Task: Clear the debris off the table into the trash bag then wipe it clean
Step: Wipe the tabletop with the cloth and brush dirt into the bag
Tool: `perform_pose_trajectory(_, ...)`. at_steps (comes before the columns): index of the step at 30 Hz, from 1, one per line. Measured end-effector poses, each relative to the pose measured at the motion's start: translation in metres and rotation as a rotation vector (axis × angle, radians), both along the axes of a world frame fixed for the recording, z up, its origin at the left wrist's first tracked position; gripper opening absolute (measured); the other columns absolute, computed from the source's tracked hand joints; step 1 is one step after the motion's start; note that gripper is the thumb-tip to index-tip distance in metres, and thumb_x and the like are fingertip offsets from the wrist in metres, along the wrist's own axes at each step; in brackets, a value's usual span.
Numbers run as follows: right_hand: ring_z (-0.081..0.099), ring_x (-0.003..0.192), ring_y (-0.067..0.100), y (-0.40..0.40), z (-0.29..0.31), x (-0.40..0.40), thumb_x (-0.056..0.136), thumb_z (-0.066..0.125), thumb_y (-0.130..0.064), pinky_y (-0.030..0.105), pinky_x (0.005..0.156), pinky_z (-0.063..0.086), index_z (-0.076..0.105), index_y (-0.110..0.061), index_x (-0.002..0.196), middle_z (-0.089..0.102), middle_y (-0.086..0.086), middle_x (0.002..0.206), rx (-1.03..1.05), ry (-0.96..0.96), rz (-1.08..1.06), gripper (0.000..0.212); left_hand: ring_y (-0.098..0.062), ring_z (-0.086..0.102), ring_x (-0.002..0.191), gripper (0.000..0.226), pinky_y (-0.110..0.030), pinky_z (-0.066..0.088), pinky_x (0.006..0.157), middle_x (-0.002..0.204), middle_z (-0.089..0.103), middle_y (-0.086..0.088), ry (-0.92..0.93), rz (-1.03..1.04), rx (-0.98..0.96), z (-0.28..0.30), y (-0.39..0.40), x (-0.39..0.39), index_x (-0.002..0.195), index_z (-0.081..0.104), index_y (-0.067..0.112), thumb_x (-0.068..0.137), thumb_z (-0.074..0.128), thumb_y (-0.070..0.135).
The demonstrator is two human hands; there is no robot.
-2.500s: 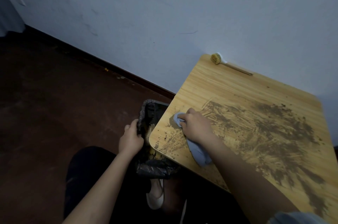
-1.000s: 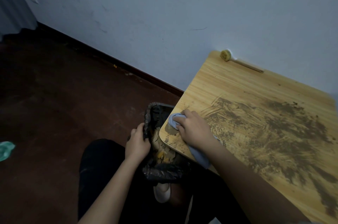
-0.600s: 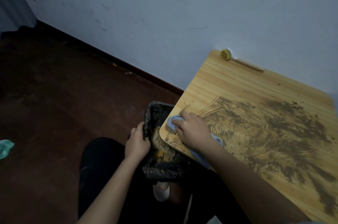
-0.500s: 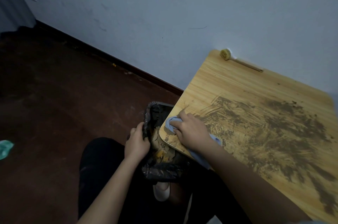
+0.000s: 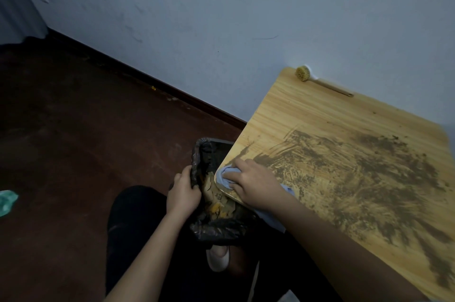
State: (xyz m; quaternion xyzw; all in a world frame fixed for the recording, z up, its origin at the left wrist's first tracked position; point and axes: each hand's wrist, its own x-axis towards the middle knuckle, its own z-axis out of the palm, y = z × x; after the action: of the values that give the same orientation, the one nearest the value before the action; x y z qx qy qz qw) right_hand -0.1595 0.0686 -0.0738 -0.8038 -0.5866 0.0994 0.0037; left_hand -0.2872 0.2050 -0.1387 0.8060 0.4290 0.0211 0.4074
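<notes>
A light wooden table (image 5: 307,114) fills the right side, smeared with brown dirt debris (image 5: 369,173) across its middle and right. My right hand (image 5: 253,183) presses a blue cloth (image 5: 226,177) on the table's near-left corner, right at the edge. Below that corner hangs a black trash bag (image 5: 216,225) holding paper scraps. My left hand (image 5: 183,193) grips the bag's rim and holds it open against the table edge.
A brush with a round yellow head and thin wooden handle (image 5: 320,81) lies at the table's far edge by the pale wall. The floor is dark red-brown; a green scrap (image 5: 7,202) lies at far left. My dark-trousered knee (image 5: 138,215) and a white shoe (image 5: 219,258) sit below.
My right hand has dragged the cloth left along the table to its corner edge over the bag. The left hand has kept its hold on the bag rim.
</notes>
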Motion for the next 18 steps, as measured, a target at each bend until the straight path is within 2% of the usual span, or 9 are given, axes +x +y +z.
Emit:
perform_pose_trajectory(5, 0.046, 0.099, 0.026, -0.002, 0.000, -0.002, 0.102, 0.041, -0.030, 0.036, 0.073, 0.039, 0.056, -0.025, 0.130, 0.048, 0.006, 0.120, 0.000, -0.009, 0.039, 0.032, -0.033, 0.055, 0.110, 0.053, -0.036, 0.043, 0.086, 0.132, 0.043, -0.007, 0.006, -0.007, 0.001, 0.000, 0.001, 0.000, 0.141, 0.033, 0.027, 0.092, 0.049, 0.015)
perform_pose_trajectory(12, 0.046, 0.099, 0.027, -0.003, -0.001, -0.002, 0.103, 0.038, -0.030, 0.041, 0.079, 0.045, 0.055, -0.026, 0.130, 0.048, 0.006, 0.122, -0.007, -0.012, 0.084, 0.032, -0.032, 0.055, 0.111, 0.054, -0.036, 0.043, 0.085, 0.133, 0.043, -0.008, 0.016, -0.015, 0.006, 0.001, 0.000, 0.001, 0.143, 0.032, 0.026, 0.093, 0.049, 0.015)
perform_pose_trajectory(18, 0.046, 0.100, 0.027, -0.004, 0.009, 0.009, 0.102, 0.040, -0.028, 0.038, 0.078, 0.040, 0.056, -0.025, 0.129, 0.049, 0.006, 0.116, 0.053, -0.023, 0.056, 0.033, -0.033, 0.054, 0.112, 0.053, -0.036, 0.041, 0.084, 0.133, 0.044, -0.008, 0.019, -0.011, 0.009, 0.000, 0.001, 0.002, 0.141, 0.033, 0.027, 0.092, 0.049, 0.015)
